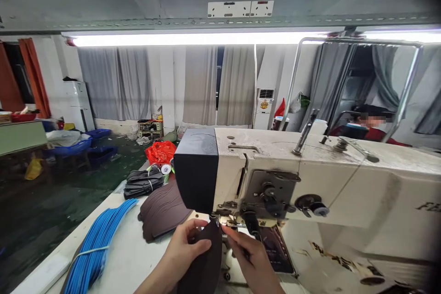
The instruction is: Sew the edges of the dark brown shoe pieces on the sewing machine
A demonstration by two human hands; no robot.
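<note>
A dark brown, curved fabric piece [204, 262] hangs with its narrow upper end under the needle area of a sewing machine [310, 183]. My left hand [182, 248] grips it from the left, thumb lying on its face and fingers behind. On the other side, my right hand [253, 257] is closed, its index fingertip at the piece's right edge beside the presser foot [216, 219]. A small dark shape shows between the right fingers, too unclear to name. Left of the machine head lies a stack of matching dark brown curved pieces [161, 209].
A bundle of blue strips [98, 239] tied with a band lies on the white table [134, 257]. Behind are a black tied bundle [144, 183] and a red plastic bag [160, 150]. A metal thread frame [296, 69] rises over the machine. Another person [374, 124] sits behind it at right.
</note>
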